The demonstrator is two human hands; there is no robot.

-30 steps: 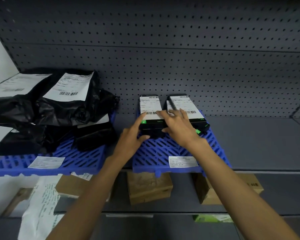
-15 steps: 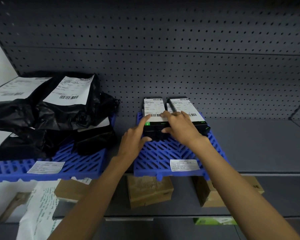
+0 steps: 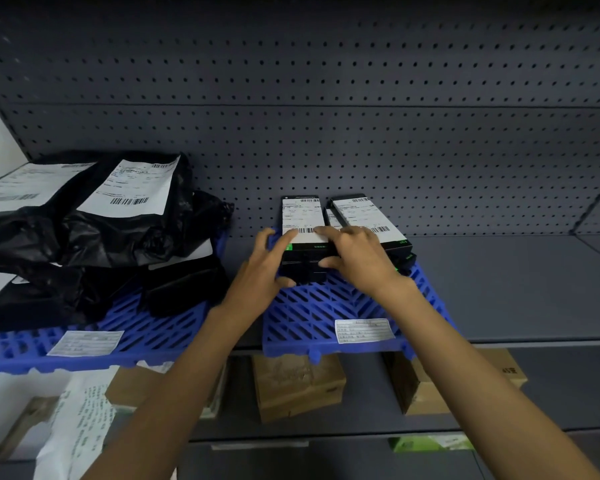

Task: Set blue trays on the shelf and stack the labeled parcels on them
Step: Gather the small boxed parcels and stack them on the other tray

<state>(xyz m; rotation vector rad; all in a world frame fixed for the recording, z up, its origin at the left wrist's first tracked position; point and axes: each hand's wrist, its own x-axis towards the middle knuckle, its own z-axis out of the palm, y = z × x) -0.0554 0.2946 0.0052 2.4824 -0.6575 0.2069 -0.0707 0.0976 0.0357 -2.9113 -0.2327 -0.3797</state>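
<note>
You are squaring the parcel stack (image 3: 303, 218) at the back edge of the blue tray (image 3: 321, 315), left hand (image 3: 265, 271) and right hand (image 3: 359, 256) both pinching it; next, likely a gentle release.

Two slatted blue trays lie flat side by side on the grey shelf (image 3: 499, 289). The left tray (image 3: 146, 327) is at the shelf's left end and the right tray (image 3: 326, 317) is just beside it, and each has a white slip near its front edge. The left tray's rear part carries a heap of crumpled black bag parcels (image 3: 94, 237), their white barcode labels facing up. At the right tray's rear edge sit two low stacks of flat black boxes with white labels on top: the left stack (image 3: 303, 220), gripped at its front end by the left hand (image 3: 264, 271) and the right hand (image 3: 357, 261), and the right stack (image 3: 364, 216) just beside it, turned slightly askew.
</note>
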